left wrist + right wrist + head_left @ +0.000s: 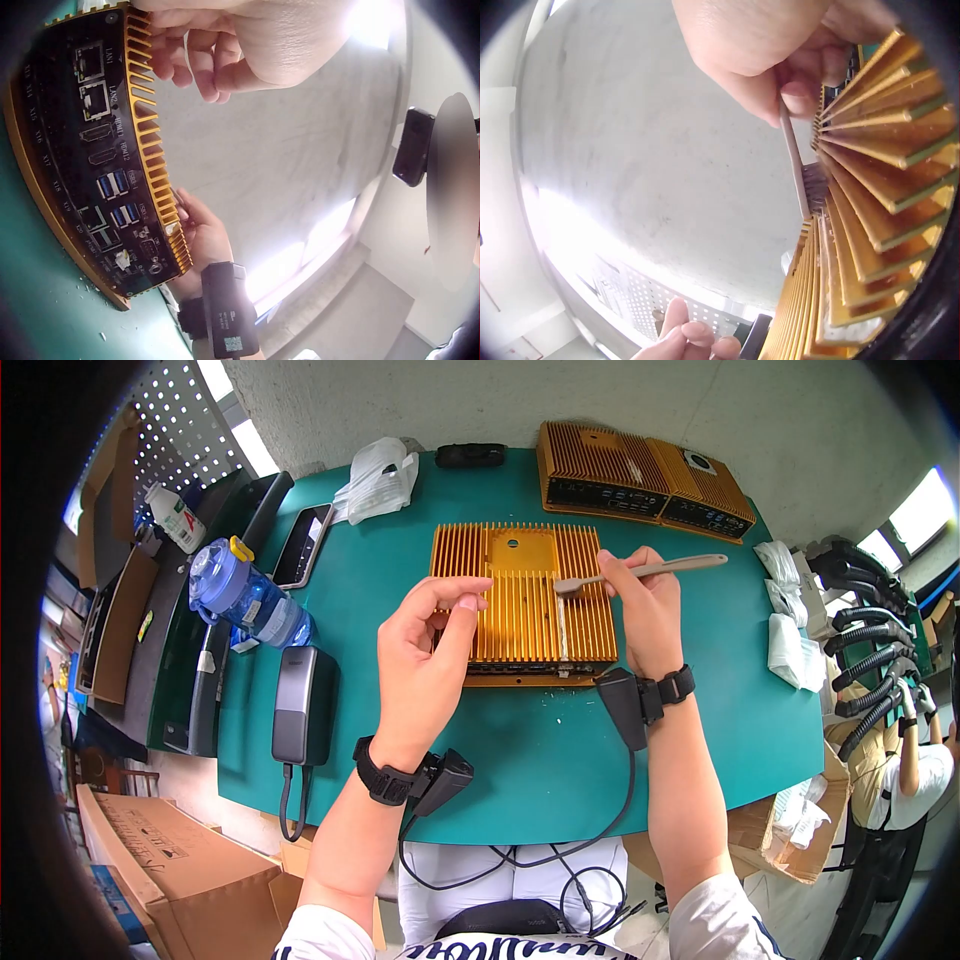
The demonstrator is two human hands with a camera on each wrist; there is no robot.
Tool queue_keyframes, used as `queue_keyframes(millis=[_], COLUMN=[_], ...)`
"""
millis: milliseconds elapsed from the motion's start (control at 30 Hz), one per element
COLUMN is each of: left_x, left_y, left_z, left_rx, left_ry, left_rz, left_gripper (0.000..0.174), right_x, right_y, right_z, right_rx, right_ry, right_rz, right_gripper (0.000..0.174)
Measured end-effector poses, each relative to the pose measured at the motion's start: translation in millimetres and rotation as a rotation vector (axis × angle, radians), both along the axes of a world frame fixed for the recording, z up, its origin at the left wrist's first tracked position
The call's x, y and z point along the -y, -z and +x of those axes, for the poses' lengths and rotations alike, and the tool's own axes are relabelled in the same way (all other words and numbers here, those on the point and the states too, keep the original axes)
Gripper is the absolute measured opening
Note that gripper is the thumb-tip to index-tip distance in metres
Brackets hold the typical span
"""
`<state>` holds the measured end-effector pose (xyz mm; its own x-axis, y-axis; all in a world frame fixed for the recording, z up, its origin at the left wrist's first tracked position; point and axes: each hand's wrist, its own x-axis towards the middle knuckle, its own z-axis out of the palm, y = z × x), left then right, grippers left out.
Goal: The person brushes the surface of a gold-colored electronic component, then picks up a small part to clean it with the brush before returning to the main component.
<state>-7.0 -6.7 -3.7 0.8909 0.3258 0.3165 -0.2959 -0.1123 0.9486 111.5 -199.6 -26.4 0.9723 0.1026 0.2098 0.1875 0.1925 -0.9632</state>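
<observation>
A gold finned computer case lies on the green table, its port side with LAN, HDMI and USB sockets facing the person. My right hand pinches a grey-beige toothbrush by its handle. Its dark bristles are down at the fin tops, right of the case's middle. A whitish streak runs along the fins just in front of the brush head. My left hand hovers over the left part of the fins, fingers loosely bent and holding nothing.
Two similar gold cases stand at the back right. A blue water bottle, a phone and a black-grey device with a strap lie on the left. White crumbs dot the table before the case. White packets lie at the right edge.
</observation>
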Motion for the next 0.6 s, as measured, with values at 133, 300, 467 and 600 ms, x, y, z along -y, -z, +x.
queue_keyframes(millis=[133, 300, 467, 600], left_x=[0.6, 1.1, 0.6, -0.3], left_y=[0.3, 0.1, 0.2, -0.5], left_z=[0.5, 0.9, 0.7, -0.6], left_rx=[0.001, 0.017, 0.02, -0.015], left_ry=[-0.004, -0.007, -0.01, 0.01], left_rz=[-0.017, -0.004, -0.002, 0.006], left_gripper=[0.016, 0.016, 0.016, 0.018], right_x=[-0.1, -1.7, -2.8, -4.0], right_y=[-2.1, 0.2, 0.2, 1.0], right_z=[-1.2, 0.6, 0.1, 0.1], right_rx=[-0.026, -0.003, 0.016, 0.027], right_ry=[-0.006, 0.025, 0.039, 0.061], right_rz=[0.008, -0.005, -0.005, -0.026], right_gripper=[0.025, 0.025, 0.025, 0.026])
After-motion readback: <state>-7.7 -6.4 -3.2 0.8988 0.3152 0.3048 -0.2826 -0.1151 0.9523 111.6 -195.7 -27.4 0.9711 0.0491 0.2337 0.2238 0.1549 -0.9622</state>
